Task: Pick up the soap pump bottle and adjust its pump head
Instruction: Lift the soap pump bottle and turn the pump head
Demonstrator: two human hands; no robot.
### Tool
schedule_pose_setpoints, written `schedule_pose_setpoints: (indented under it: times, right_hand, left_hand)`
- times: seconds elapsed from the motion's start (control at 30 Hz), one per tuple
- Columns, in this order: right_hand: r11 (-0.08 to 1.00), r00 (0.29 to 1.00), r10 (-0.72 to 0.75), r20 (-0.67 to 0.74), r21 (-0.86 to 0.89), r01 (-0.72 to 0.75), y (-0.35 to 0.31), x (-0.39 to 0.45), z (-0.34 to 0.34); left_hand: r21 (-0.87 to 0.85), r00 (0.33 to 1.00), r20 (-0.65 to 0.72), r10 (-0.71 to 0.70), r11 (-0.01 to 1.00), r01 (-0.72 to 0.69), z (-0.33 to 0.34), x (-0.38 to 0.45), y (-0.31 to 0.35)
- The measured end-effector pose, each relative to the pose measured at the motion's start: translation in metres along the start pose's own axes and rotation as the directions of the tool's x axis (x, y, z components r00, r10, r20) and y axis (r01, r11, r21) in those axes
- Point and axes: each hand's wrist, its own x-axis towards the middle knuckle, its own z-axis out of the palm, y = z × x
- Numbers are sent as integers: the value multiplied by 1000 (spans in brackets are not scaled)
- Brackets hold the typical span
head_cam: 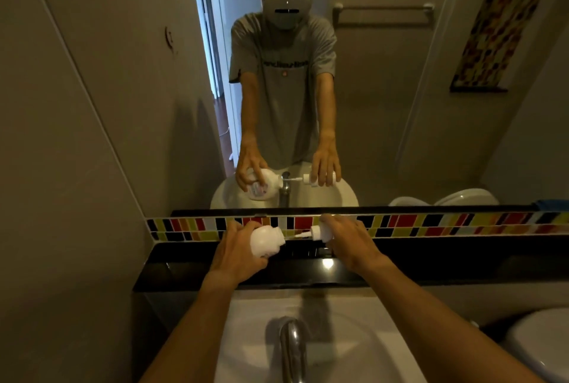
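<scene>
My left hand (237, 254) grips a white soap pump bottle (266, 241), held on its side above the black ledge (172, 271), neck pointing right. My right hand (348, 242) holds the white pump head (317, 233), pulled out of the bottle, its thin dip tube (300, 234) pointing toward the bottle neck with a small gap between them. The mirror (400, 105) above the ledge reflects both hands, the bottle's pink label and the separated pump head.
A white sink (354, 336) with a chrome tap (291, 345) lies directly below my arms. A band of coloured tiles (431, 224) runs behind the ledge. A toilet (542, 348) stands at the lower right. A grey wall closes the left side.
</scene>
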Motion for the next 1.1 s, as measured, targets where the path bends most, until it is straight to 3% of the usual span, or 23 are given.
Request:
schedule_pose_setpoints:
  times: [0.3, 0.53, 0.67, 0.73, 0.8, 0.83, 0.9, 0.97, 1.0, 1.1]
  right_hand:
    - [979, 993, -119, 2, -166, 117, -38, -15, -25]
    - [951, 986, -154, 61, -262, 165, -52, -20, -37]
    - [909, 947, -287, -144, -352, 222, -57, -23, -41]
    - [976, 938, -199, -283, -147, 162, -60, -23, -44]
    - [972, 943, 80, -324, 233, -2, -63, -23, -51]
    - [904, 931, 246, -271, 412, -119, -64, -23, -54]
    - [655, 879, 466, -105, 709, -263, -66, -20, -61]
    - [378, 886, 461, 51, 892, -248, -70, -17, -68]
    - [292, 904, 416, 97, 927, -234, -72, -16, -73]
    - [254, 939, 321, 121, 944, -209, -77, -12, -85]
  left_hand:
    - [18, 985, -10, 171, 985, -171, -10, -16, 40]
    - [-65, 983, -12, 183, 981, -184, -10, -23, 53]
    - [-273, 992, -46, 119, 954, -127, -8, -31, 53]
    - [-425, 997, -56, 53, 903, -72, -7, -33, 58]
    - [-553, 1000, -31, 4, 833, -20, -7, -33, 62]
    - [-606, 1000, -9, -13, 795, 5, -8, -33, 65]
    - [-678, 999, 38, -32, 733, 49, -12, -35, 71]
    - [-719, 996, 87, -26, 690, 81, -14, -34, 76]
    - [-728, 994, 111, -17, 679, 93, -15, -32, 79]
    - [-738, 985, 172, 23, 665, 113, -20, -28, 87]
